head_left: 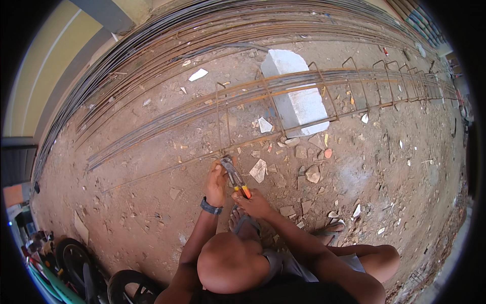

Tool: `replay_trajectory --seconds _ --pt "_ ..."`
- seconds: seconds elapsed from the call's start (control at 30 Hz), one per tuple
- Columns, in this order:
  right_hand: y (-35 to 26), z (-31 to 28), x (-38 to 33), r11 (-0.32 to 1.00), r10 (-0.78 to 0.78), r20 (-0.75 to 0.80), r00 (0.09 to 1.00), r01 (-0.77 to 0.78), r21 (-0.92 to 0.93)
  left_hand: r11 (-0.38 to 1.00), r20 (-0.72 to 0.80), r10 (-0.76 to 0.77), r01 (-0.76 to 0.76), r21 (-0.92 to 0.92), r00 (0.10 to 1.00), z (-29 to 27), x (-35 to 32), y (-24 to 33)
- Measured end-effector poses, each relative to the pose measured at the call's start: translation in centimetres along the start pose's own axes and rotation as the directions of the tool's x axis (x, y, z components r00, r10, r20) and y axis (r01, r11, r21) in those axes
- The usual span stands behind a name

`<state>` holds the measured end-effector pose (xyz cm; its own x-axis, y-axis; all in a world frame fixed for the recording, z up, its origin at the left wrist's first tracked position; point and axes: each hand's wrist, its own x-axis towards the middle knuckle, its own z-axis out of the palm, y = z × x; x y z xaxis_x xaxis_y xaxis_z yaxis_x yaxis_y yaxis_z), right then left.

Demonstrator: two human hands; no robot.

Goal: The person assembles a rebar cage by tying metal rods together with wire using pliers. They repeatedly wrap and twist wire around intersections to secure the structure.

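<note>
My right hand (252, 203) is closed round the orange-and-yellow handles of a pair of pincers (233, 175). The tool's metal jaws reach up to the lower bar of a long rebar cage (263, 138), at the corner of its leftmost square stirrup (219, 119). My left hand (216, 178), with a dark band on its wrist, is at the same corner, beside the jaws. Its fingers are bent close to the bar, partly behind the tool; whether they grip the bar or a wire is too small to make out.
A pale block (301, 109) props up the cage's middle. Long loose rebars (167, 45) lie in a bundle beyond it. Stone and tile shards (258, 171) litter the dirt ground. Motorbike wheels (73, 258) stand at the lower left, near a yellow wall (61, 55). My sandalled feet (245, 221) are just below my hands.
</note>
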<state>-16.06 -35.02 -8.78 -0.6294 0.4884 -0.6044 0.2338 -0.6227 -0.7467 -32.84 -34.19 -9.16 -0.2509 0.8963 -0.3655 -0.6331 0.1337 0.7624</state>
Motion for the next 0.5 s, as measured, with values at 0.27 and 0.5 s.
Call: replay_trajectory --seconds 0.27,0.5 --pt "3.4 -1.6 0.3 0.816 -0.044 0.525 0.850 -0.273 0.510 0.982 0.126 -0.189 0.183 0.054 0.974 0.8 -1.4 0.6" --pt "3.1 -1.0 -1.8 0.839 -0.244 -0.377 0.894 -0.001 -0.544 0.834 -0.082 -0.250 0.258 0.489 0.965 -1.4 -3.2 -1.9"
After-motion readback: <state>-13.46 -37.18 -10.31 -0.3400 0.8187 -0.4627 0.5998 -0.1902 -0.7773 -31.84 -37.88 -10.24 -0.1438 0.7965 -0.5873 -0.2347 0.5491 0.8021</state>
